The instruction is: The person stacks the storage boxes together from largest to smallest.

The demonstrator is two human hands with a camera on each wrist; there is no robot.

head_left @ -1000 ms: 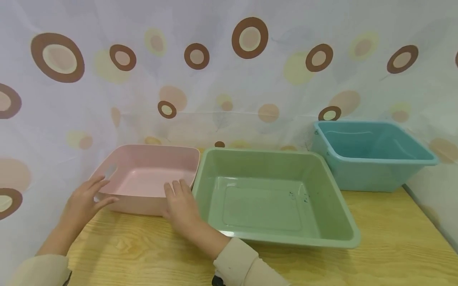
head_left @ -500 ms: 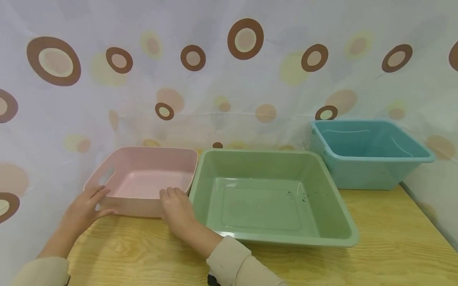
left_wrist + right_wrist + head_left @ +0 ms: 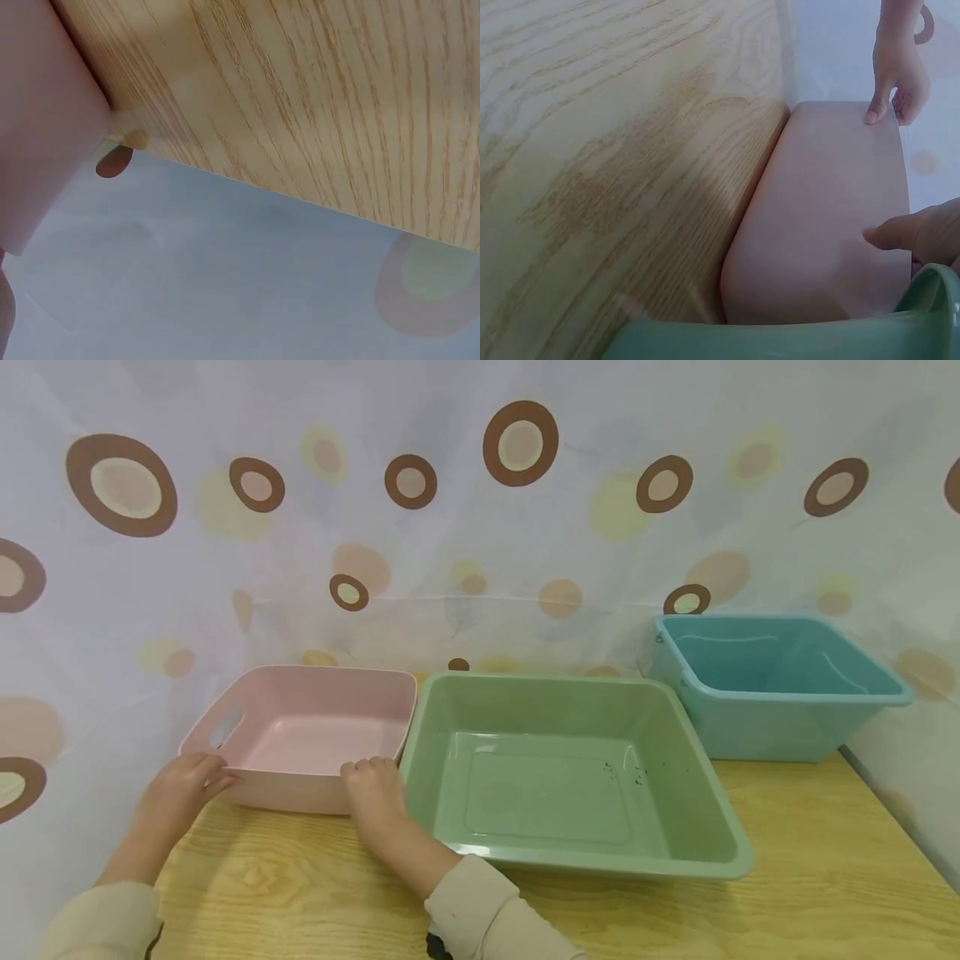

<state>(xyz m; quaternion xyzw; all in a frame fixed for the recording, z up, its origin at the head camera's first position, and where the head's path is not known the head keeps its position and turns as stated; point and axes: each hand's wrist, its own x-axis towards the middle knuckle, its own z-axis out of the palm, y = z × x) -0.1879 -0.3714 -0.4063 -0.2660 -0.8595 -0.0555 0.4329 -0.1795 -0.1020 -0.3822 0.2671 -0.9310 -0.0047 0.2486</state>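
A pink plastic storage bin point(image 3: 288, 792) with a cut-out handle hole in its left side sits on the wooden table, its inside bare. My left hand point(image 3: 174, 795) pinches its front left corner, fingers over the rim and thumb on the outer wall. That thumb point(image 3: 874, 115) shows plainly in the right wrist view. Near the front right corner, my right hand point(image 3: 375, 797) grips the rim, fingertips hooked inside and thumb point(image 3: 892, 232) against the front wall. The left wrist view catches mostly table and the bin's wall point(image 3: 45, 127), with a sliver of finger at the edge.
Close against the pink bin's right side stands a wide green basin point(image 3: 547, 860), beside my right forearm. Behind it at the right is a deeper blue tub point(image 3: 772, 727). A patterned curtain point(image 3: 450, 527) hangs along the back of the wooden table point(image 3: 285, 893).
My left hand has drawn its thumb in against the wall and taken hold of the corner. The right fingers have curled over the rim. The bin stays in about the same place.
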